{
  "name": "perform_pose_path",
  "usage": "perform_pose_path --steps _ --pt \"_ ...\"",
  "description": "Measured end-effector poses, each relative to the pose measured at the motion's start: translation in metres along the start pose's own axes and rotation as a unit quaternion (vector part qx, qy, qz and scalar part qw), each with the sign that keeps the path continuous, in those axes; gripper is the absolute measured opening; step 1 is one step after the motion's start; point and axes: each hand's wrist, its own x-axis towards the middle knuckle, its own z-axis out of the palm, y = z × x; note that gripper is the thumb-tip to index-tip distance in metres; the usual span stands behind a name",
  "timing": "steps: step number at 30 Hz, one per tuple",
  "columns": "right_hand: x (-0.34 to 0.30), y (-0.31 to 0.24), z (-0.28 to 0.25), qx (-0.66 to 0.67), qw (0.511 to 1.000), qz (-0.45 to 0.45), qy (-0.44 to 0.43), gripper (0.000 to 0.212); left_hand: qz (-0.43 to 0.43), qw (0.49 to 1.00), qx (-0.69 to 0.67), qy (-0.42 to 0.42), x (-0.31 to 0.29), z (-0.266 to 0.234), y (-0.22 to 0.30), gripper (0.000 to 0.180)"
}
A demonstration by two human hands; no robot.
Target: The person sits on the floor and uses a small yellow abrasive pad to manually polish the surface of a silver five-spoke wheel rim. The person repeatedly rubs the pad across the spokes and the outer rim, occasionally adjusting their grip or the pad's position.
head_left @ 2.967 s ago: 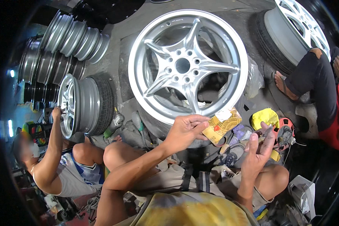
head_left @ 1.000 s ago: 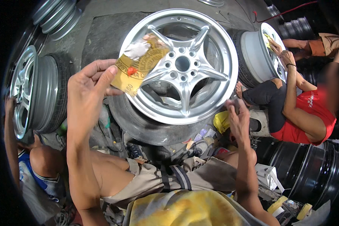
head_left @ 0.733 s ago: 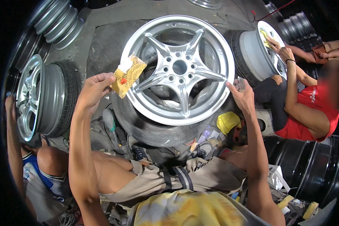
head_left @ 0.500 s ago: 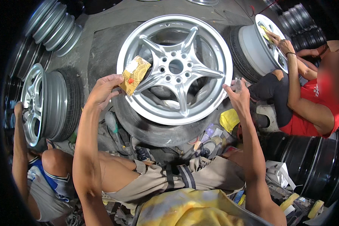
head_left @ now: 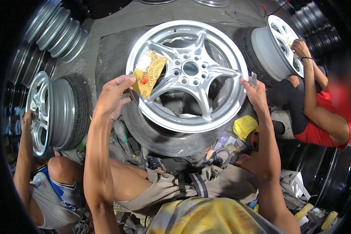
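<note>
A silver star-spoked wheel rim (head_left: 221,73) lies face up in front of me on a dark tire (head_left: 167,147). My left hand (head_left: 114,95) pinches a folded piece of yellow-brown sandpaper (head_left: 158,67) between thumb and fingers at the rim's left edge. On the sandpaper sits a small orange-red dab (head_left: 144,80), with a whitish patch above it. At the rim's right edge, my right hand (head_left: 257,94) is closed around a small, greyish, translucent flat piece (head_left: 253,79), perhaps a scraper. The right thumb points toward the rim's edge.
A person in red works at another rim (head_left: 279,29) on the right; another person's hand (head_left: 26,120) touches a rim (head_left: 39,113) at left. Near my feet lie a yellow cloth (head_left: 245,127), a grey-green power tool (head_left: 121,130) and clutter. Stacked rims (head_left: 68,41) stand far left.
The whole view has shifted, so the rim and both hands appear farther right and slightly lower. Both hands keep their holds. At right, the other person's hand has moved over that rim.
</note>
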Motion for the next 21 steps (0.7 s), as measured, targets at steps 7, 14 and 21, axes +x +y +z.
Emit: perform_pose_path --steps 7,14,21 --pt "0.008 0.009 0.001 0.028 0.999 -0.005 -0.014 0.033 0.021 1.000 -0.001 0.001 -0.004 0.000 0.002 0.024" --pt "-0.009 -0.009 -0.001 -0.033 0.998 -0.041 -0.044 0.030 0.013 0.999 0.016 0.038 -0.002 -0.002 0.006 0.021" --pt "-0.086 0.011 0.024 0.148 0.980 0.088 -0.096 0.028 0.036 0.996 0.052 0.063 0.018 -0.015 0.008 0.022"
